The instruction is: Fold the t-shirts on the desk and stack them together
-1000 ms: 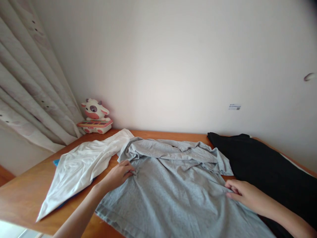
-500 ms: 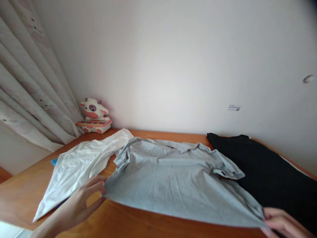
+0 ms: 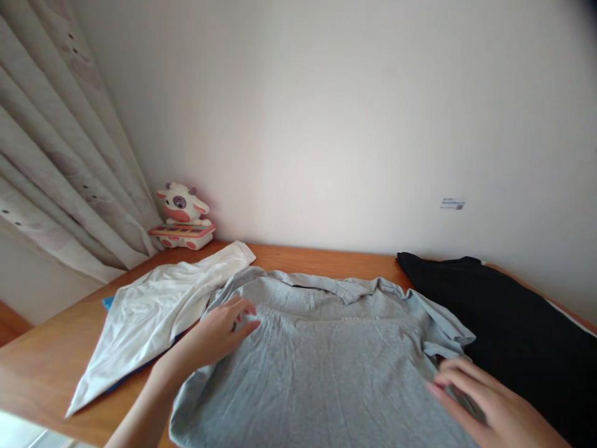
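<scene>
A grey short-sleeved shirt [image 3: 326, 361] lies spread on the wooden table [image 3: 60, 348], its collar toward the wall and its lower part reaching the bottom edge of the view. Over the shirt's left sleeve area is my left hand [image 3: 228, 330], thumb and fingers apart, holding nothing. My right hand [image 3: 476, 392] is at the shirt's right side below the sleeve, fingers curved and parted from the thumb, with nothing seen between them. A white garment [image 3: 158, 298] lies to the left, with blue showing beneath it. A black garment [image 3: 522, 330] lies on the right.
A cow-shaped toy keyboard [image 3: 183, 218] stands at the table's back left corner. Beside it a pale curtain [image 3: 60, 155] hangs. Behind the table rises a white wall [image 3: 317, 124] bearing a small label [image 3: 452, 203].
Both hands have let go of the shirt's lower corners. My left hand has moved up and right, my right hand up and left. The shirt now lies down, its hem nearer me.
</scene>
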Demonstrator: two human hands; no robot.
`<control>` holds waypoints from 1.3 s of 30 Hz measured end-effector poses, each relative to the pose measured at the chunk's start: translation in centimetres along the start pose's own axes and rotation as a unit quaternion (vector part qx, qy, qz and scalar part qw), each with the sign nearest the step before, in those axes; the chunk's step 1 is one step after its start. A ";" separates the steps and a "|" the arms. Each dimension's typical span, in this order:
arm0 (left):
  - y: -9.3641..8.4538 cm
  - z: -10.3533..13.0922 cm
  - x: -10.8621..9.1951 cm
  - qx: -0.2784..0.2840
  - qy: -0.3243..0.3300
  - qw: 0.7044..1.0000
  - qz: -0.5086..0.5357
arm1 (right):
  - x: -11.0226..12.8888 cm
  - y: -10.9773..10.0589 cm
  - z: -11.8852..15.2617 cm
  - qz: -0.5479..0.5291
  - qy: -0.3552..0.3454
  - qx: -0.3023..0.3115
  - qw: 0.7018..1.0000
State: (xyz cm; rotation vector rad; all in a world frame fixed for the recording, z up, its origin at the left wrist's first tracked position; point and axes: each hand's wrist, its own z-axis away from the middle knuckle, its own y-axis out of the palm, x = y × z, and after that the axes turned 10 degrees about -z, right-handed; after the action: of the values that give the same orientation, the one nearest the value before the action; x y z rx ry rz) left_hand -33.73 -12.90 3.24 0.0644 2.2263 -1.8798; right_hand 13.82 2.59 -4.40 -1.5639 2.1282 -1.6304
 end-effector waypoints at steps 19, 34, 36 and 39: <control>12.0 -14.7 -4.6 -0.003 -0.203 0.979 -0.027 | -2.2 13.8 -19.3 -0.313 0.465 0.048 0.827; 13.0 -18.2 -4.6 -0.178 0.001 0.984 0.032 | -3.7 13.7 -18.5 -0.272 0.164 -0.122 0.940; 14.3 -17.2 -4.5 -0.097 -0.028 0.995 -0.027 | -4.3 14.5 -17.6 -0.197 0.157 -0.101 0.962; 14.9 -16.1 -4.6 -0.023 -0.045 0.996 -0.073 | -5.4 15.0 -16.2 -0.123 0.178 -0.081 0.973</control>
State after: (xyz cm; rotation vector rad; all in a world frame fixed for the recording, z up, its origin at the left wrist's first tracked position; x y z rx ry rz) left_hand -28.95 6.00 -7.83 -0.1922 2.2670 -1.8618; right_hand -2.60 16.84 -10.96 -1.7586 2.3701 -1.9945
